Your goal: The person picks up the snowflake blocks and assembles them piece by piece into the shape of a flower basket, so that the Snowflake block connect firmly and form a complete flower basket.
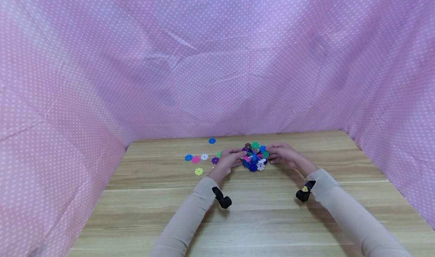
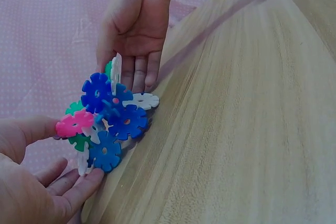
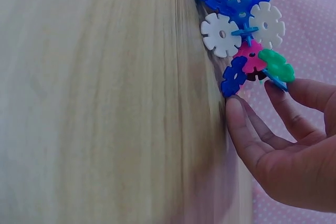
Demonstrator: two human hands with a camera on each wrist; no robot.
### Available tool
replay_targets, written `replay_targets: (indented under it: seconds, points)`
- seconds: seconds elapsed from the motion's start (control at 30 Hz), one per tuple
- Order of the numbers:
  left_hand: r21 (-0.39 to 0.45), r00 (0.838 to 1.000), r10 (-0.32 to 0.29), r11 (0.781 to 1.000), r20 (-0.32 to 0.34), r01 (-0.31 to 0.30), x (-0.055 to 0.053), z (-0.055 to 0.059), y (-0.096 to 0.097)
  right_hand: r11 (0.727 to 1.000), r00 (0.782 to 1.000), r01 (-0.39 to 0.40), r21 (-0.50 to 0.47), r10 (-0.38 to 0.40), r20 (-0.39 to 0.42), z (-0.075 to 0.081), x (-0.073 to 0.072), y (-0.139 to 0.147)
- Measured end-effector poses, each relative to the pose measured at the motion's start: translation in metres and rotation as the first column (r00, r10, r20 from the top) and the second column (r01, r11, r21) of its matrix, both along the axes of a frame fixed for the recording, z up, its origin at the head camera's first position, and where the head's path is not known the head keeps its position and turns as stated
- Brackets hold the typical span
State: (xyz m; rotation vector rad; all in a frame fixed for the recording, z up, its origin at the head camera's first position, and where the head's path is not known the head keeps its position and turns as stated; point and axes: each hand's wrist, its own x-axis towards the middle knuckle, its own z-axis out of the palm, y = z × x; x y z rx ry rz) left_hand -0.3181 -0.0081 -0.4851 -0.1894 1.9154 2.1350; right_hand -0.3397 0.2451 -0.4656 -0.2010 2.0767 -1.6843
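Note:
A ball-like cluster of interlocking snowflake discs [image 1: 254,158] rests on the table between both hands. Blue, white, pink, green and brown notched discs stick out of it at many angles. My left hand [image 1: 227,163] holds its left side; in the left wrist view the thumb is at a pink disc [image 2: 75,124] and fingertips are under a blue disc [image 2: 105,151]. From the right, my right hand [image 1: 285,155] grips the cluster, its fingertips at a dark blue disc [image 3: 234,76] and a green disc [image 3: 277,65] in the right wrist view.
Left of the cluster lie several loose discs, among them a yellow disc [image 1: 198,171], a pink disc [image 1: 195,159], a white disc [image 1: 204,157] and a purple disc [image 1: 215,160]. A blue disc [image 1: 212,140] lies near the wooden table's [image 1: 258,219] back edge. Pink dotted cloth [image 1: 217,79] hangs around it.

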Motion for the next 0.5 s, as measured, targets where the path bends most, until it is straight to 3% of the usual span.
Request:
replay_targets:
  seconds: [0.23, 0.5]
  points:
    - [-0.017, 1.0, 0.016, 1.0, 0.003, -0.016, -0.0001, 0.0017, 0.0013, 1.0, 1.0, -0.008, 0.004, 0.008, -0.006, -0.0007, -0.0004, 0.0007]
    - [-0.027, 1.0, -0.008, 1.0, 0.0, 0.008, 0.0018, 0.003, -0.002, 1.0, 1.0, -0.002, 0.007, 0.002, -0.005, -0.002, -0.0008, -0.0002]
